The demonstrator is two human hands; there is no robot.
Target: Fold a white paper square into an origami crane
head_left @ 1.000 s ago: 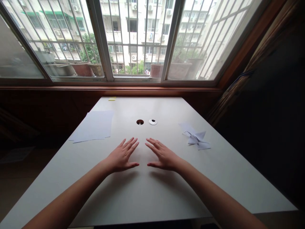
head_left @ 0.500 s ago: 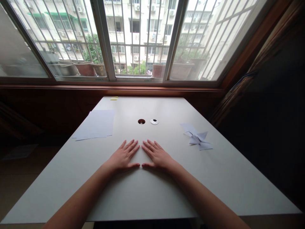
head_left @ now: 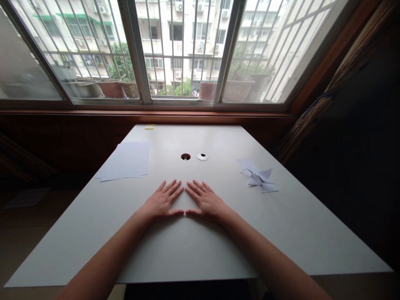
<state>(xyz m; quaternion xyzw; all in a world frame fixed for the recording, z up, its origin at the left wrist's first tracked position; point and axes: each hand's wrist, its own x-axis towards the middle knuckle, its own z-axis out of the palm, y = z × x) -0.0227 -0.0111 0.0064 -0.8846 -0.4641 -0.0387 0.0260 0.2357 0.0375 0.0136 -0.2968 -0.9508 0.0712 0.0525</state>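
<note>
My left hand (head_left: 162,201) lies palm down on the white table (head_left: 187,250), fingers spread and holding nothing. Beside it my right hand (head_left: 206,200) rests flat in the same way, also open. The two thumbs almost meet at the tips, and the forefingers come close together. Left of the hands lies a small stack of white paper sheets (head_left: 126,161). Over to the right is a loose heap of folded white paper pieces (head_left: 261,179).
Beyond the hands are a round cable hole (head_left: 185,157) and its white cover ring (head_left: 202,157). Yellow sticky notes (head_left: 149,127) lie at the far left edge. A barred window (head_left: 181,103) stands behind the table, a curtain (head_left: 315,112) to the right. Paper (head_left: 26,198) lies lower left.
The whole view has shifted very slightly, so the table and hands sit a little higher in the picture. Both hands keep the same flat pose.
</note>
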